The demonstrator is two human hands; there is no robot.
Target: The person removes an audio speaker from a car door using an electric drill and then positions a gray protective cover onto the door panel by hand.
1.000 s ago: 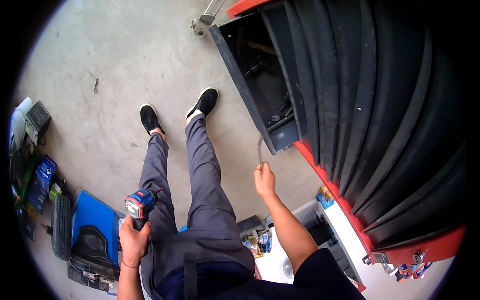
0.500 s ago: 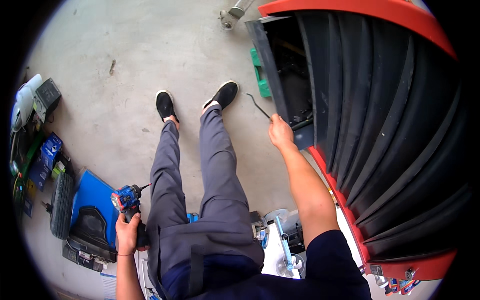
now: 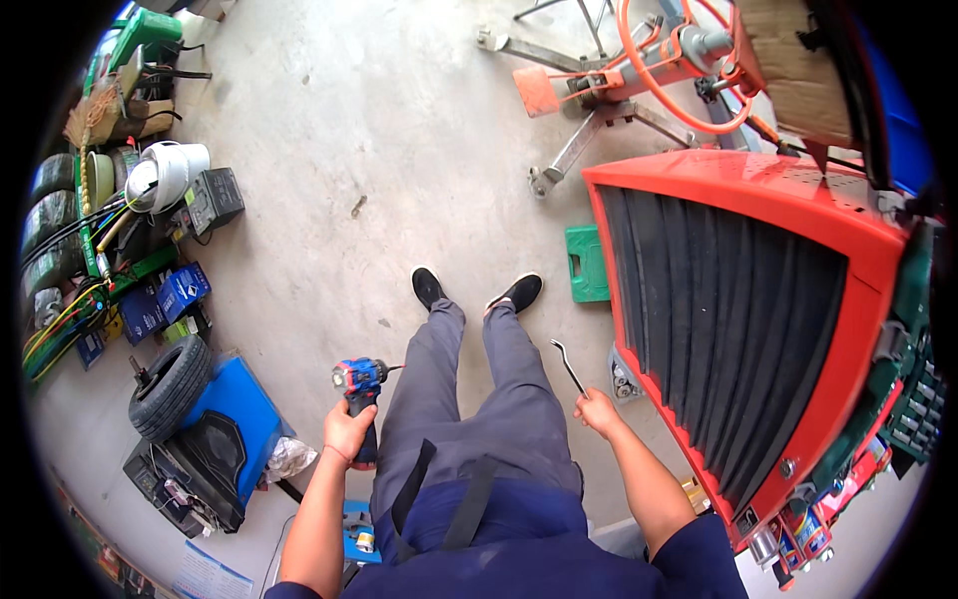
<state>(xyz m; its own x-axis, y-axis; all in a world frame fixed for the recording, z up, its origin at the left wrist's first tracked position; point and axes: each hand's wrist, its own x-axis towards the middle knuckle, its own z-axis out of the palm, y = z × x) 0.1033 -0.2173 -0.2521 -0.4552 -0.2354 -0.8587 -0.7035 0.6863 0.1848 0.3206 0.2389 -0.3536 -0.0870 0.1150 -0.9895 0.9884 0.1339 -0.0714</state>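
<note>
My left hand (image 3: 347, 431) is closed round the grip of a blue, red and black cordless drill (image 3: 360, 381), whose thin bit points to the right. My right hand (image 3: 596, 411) grips a thin metal rod with a bent tip, like a small pry bar (image 3: 569, 365); the tip points forward and left, away from me. To the right of that hand stands a red tool cabinet (image 3: 649, 371) with black ribbed drawer fronts (image 3: 733, 319), and no drawer stands out from it. The rod's lower end is hidden in my fist.
A green plastic case (image 3: 588, 263) lies on the floor beside the cabinet. Ahead on the right is an orange and grey wheeled stand (image 3: 605, 85). At left are a tyre (image 3: 172, 387), a blue panel (image 3: 242, 409), a black battery (image 3: 213, 200) and a white bucket (image 3: 170, 176).
The cabinet drawer that stood open beside my right hand is now shut. My right hand has come away from the cabinet with the rod. The view has shifted, showing more floor ahead.
</note>
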